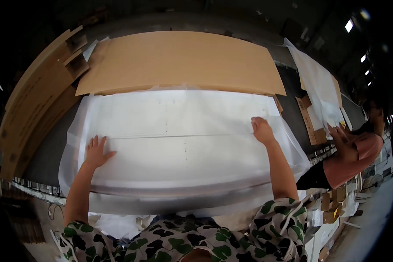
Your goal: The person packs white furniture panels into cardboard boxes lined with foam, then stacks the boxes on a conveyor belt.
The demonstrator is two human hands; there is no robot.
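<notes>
Pressing flat: your left hand [96, 151] and right hand [262, 130] lie open, well apart, on the white sheet [179, 144]; its long axis runs left-right, cardboard [179, 61] beyond.

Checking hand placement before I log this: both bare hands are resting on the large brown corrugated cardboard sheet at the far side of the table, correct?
Not quite. In the head view the left hand and right hand both rest on the large white panel wrapped in thin translucent foam sheeting, fingers spread. The large brown corrugated cardboard sheet lies beyond it at the far side of the table, untouched.
</notes>
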